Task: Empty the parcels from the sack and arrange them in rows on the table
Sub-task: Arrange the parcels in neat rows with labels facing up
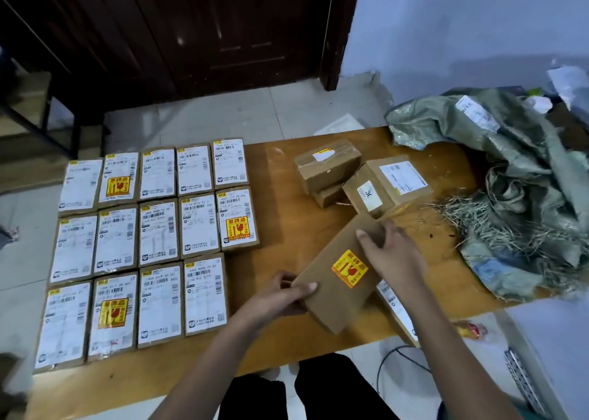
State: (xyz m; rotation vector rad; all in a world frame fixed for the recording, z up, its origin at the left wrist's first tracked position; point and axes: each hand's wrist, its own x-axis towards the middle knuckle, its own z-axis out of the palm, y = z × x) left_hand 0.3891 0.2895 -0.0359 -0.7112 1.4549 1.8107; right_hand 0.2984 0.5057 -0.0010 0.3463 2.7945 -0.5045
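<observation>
1. Both hands pinch the held parcel [341, 273], left hand [280, 295] on its near-left corner, right hand [392, 253] over its far edge. It's tilted, plain side with a fragile sticker up; a slip here drops it.
2. Left of the held parcel, the rows [143, 244] have one gap at the near row's end. A careless push could shunt neighbours crooked.
3. Beyond it, loose boxes [360, 177] sit jumbled; reaching over may knock them.
4. Right of it, the sack [516, 177] sheds frayed strands that could snag.
</observation>
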